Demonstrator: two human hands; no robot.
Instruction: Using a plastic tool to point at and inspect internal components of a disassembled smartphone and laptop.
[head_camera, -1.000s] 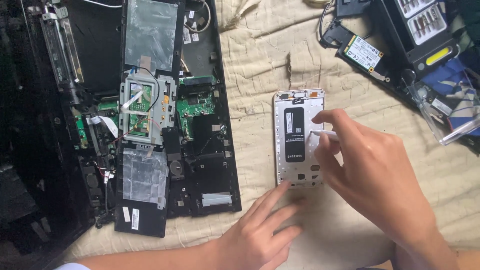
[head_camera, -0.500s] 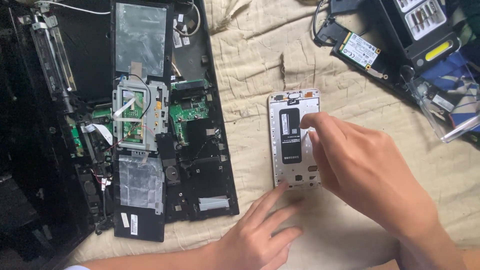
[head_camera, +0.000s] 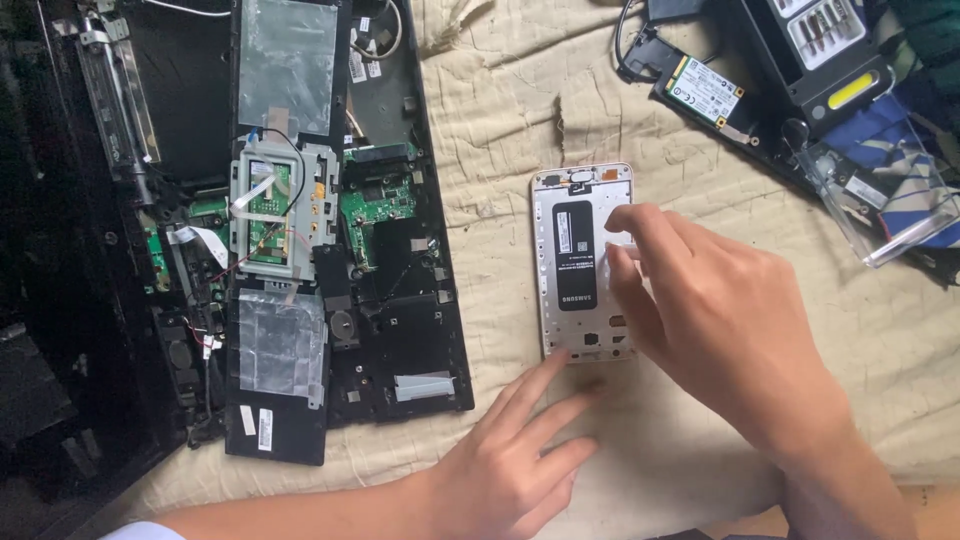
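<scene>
**Two hands on an opened phone, dismantled laptop beside it**

Nearest the camera, the left hand (head_camera: 520, 455) lies flat on the cream cloth (head_camera: 500, 150), fingers spread and gripping nothing; its forefinger tip touches the bottom edge of the phone (head_camera: 560, 265). The right hand (head_camera: 720, 320) comes in from the lower right and covers the phone's right half. Its thumb and forefinger are bent in toward each other over the phone's right side, pressing or pinching there; whether anything small sits between the fingertips cannot be told.

The phone lies back-up and upright in the middle of the cloth, its rear cover off and a pale metal frame showing. A long black battery (head_camera: 576, 255) fills its left-centre, carrying a narrow white label near the top and pale print lower down.

To the left, just apart from the phone, lies the opened black laptop base (head_camera: 400, 330): green circuit boards, a square metal bracket with a white ribbon cable, and two silvery foil patches, one high and one low. Small white rectangular stickers sit on the black block at its lower left.

Farther off at the upper right lies a small green circuit card (head_camera: 706, 92) with a white label, then a black case (head_camera: 820, 60) with a yellow bar, and a clear plastic box (head_camera: 880, 200) over blue striped fabric.
</scene>
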